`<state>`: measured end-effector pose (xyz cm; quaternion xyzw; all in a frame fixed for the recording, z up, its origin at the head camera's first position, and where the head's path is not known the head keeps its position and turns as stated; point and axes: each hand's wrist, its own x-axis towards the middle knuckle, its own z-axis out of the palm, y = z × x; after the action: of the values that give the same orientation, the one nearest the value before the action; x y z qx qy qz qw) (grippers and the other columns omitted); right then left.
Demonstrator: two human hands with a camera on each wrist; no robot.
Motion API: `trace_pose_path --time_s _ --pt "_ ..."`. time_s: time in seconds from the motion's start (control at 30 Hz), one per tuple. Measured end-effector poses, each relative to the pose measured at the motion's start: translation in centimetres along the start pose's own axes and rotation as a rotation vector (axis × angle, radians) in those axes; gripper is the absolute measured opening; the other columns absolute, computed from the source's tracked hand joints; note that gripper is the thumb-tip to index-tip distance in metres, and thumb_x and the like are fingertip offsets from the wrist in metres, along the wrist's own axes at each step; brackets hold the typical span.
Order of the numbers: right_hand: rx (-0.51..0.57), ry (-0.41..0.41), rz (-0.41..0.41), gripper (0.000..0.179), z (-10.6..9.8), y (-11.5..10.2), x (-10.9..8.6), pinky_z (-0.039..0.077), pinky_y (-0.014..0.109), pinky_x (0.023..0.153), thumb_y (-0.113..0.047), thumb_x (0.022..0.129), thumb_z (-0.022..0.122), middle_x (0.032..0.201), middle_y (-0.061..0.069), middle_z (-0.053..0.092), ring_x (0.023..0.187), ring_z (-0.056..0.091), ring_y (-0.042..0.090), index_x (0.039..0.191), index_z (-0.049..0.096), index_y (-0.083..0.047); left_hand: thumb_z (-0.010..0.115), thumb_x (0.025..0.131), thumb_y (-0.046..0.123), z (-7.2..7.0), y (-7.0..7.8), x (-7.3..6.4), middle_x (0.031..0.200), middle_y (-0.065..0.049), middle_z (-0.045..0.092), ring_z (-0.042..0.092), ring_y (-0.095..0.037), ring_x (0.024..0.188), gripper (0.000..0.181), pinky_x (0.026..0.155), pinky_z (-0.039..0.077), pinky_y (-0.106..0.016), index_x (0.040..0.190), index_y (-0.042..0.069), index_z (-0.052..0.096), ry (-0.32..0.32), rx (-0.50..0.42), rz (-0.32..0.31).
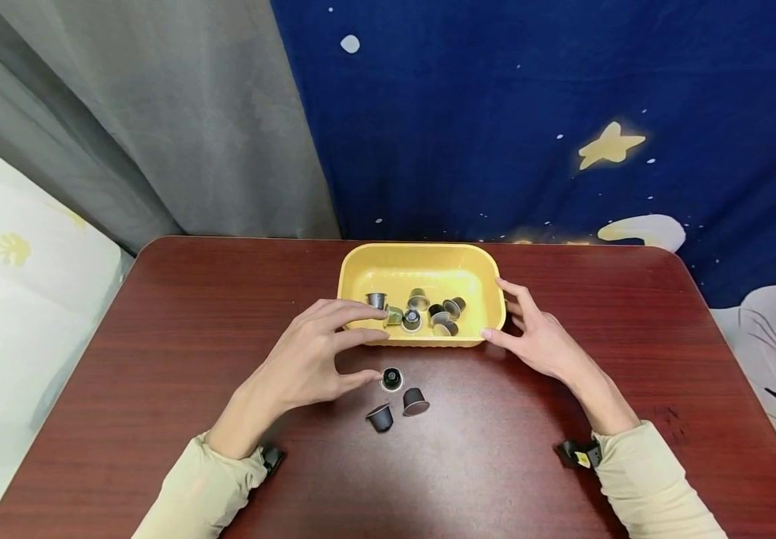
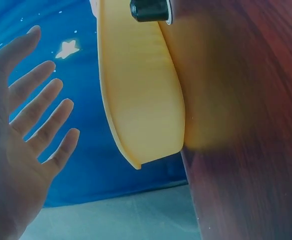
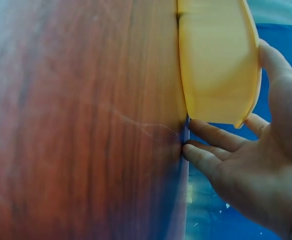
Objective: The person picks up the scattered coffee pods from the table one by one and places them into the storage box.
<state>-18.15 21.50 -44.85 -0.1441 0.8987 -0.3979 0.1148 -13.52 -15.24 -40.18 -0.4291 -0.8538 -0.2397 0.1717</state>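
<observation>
A yellow plastic tub (image 1: 421,254) stands near the table's far edge with several coffee capsules in it, among them a green capsule (image 1: 394,315). My left hand (image 1: 316,352) hovers at the tub's front left with its fingers spread, fingertips over the rim and nothing held. Its thumb tip is close to a black capsule (image 1: 391,379) on the table. Two more dark capsules, one (image 1: 416,402) to the right and one (image 1: 380,418) nearer me, lie on their sides. My right hand (image 1: 539,337) grips the tub's right end, thumb on the front rim, fingers along the side wall (image 3: 215,75).
The reddish-brown wooden table (image 1: 226,277) has rounded far corners. Behind it hang a grey curtain (image 1: 179,112) and a blue curtain (image 1: 462,112) with stars. A black wrist strap (image 1: 579,454) shows at my right cuff.
</observation>
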Motion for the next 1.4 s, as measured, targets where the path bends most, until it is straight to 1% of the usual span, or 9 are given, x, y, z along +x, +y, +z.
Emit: trace_pose_path --time_s 0.17,0.3,0.57,0.77,0.9,1.1,1.27,1.4 --pt "0.0 -0.001 0.001 0.088 -0.1 -0.1 0.1 0.041 0.051 0.105 -0.046 0.089 0.072 0.148 0.026 0.043 0.136 0.045 0.036 0.157 0.019 -0.028 0.088 0.073 0.036 -0.1 0.5 0.0 0.136 0.004 0.06 0.055 -0.017 0.124 0.049 0.099 0.042 -0.037 0.117 0.02 0.074 0.0 0.006 0.023" --pt "0.0 0.001 0.004 0.089 -0.2 -0.2 0.2 0.041 0.051 0.104 -0.046 0.089 0.073 0.149 0.026 0.043 0.136 0.045 0.036 0.157 0.019 -0.028 0.088 0.073 0.035 0.0 0.7 0.0 0.133 0.003 0.062 0.055 -0.016 0.123 0.049 0.096 0.043 -0.036 0.117 0.02 0.074 -0.011 0.01 0.025" --pt "-0.018 0.003 0.013 0.089 -0.3 -0.3 0.2 0.042 0.052 0.104 -0.049 0.088 0.072 0.148 0.026 0.044 0.135 0.046 0.036 0.157 0.019 -0.029 0.085 0.076 0.039 0.3 1.3 -0.1 0.129 0.004 0.064 0.056 -0.015 0.12 0.046 0.097 0.043 -0.035 0.118 0.021 0.074 -0.022 0.007 0.032" --pt "-0.011 0.002 0.011 0.088 -0.4 -0.2 0.1 0.041 0.052 0.105 -0.048 0.089 0.071 0.147 0.026 0.045 0.135 0.047 0.036 0.157 0.018 -0.03 0.088 0.072 0.039 0.6 1.8 -0.7 0.127 0.009 0.064 0.058 -0.011 0.117 0.049 0.096 0.043 -0.034 0.117 0.022 0.074 -0.014 -0.014 0.019" --pt "-0.012 0.004 0.007 0.088 -0.3 -0.2 0.0 0.041 0.052 0.105 -0.047 0.089 0.071 0.146 0.026 0.046 0.134 0.047 0.036 0.157 0.018 -0.03 0.088 0.072 0.039 0.8 1.9 -1.0 0.128 0.012 0.063 0.058 -0.009 0.117 0.048 0.097 0.043 -0.033 0.116 0.023 0.074 -0.021 -0.008 0.01" --pt "-0.007 0.003 0.0 0.088 -0.2 -0.1 -0.1 0.041 0.052 0.105 -0.046 0.09 0.071 0.146 0.026 0.047 0.134 0.047 0.036 0.157 0.018 -0.029 0.087 0.073 0.04 0.7 2.2 -1.3 0.127 0.011 0.064 0.059 -0.01 0.116 0.049 0.097 0.043 -0.034 0.117 0.023 0.074 -0.048 -0.003 -0.004" --pt "0.003 0.001 -0.007 0.087 -0.1 0.0 -0.1 0.042 0.052 0.104 -0.045 0.09 0.071 0.145 0.026 0.047 0.134 0.047 0.036 0.158 0.018 -0.028 0.088 0.073 0.04 0.9 2.4 -1.7 0.127 0.009 0.065 0.059 -0.012 0.117 0.052 0.098 0.044 -0.035 0.12 0.023 0.073 -0.063 -0.005 -0.006" --pt "0.003 0.003 -0.008 0.087 0.0 0.0 -0.2 0.042 0.052 0.104 -0.045 0.09 0.071 0.145 0.026 0.047 0.134 0.047 0.036 0.158 0.019 -0.028 0.088 0.072 0.04 1.1 2.6 -2.0 0.126 0.009 0.065 0.059 -0.013 0.118 0.054 0.097 0.044 -0.035 0.12 0.022 0.073 -0.076 0.0 -0.002"
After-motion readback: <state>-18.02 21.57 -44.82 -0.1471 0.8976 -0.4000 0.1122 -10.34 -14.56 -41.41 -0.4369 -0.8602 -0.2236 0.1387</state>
